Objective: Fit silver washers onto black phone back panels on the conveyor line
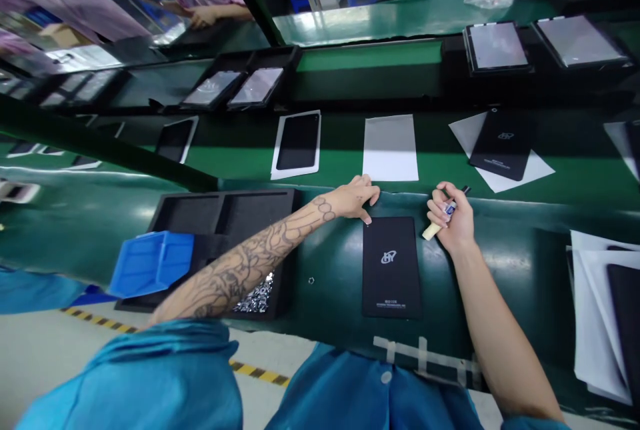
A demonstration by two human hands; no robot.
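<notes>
Stretching beneath both forearms, the green desk (330, 310) carries work that looks only partly done. At 9 o'clock from the black panel (390, 283), a black tray (260, 207) sits with a blue bin (150, 263) over its left side. The panel itself lies flat on the desk, logo up, apart from the bare white sheet (390, 150) at 12 o'clock; a second panel (505, 143) rests on white paper at 1 o'clock. At 11 o'clock the left hand (356, 199) is loosely open, thumb by the panel's upper corner; at 2 o'clock the right hand (453, 217) grips a pale tube (431, 231). Small metal pieces (257, 293) remain heaped in the tray, and one loose nut (311, 280) lies at 9 o'clock; whether any piece is fitted, I cannot tell.
</notes>
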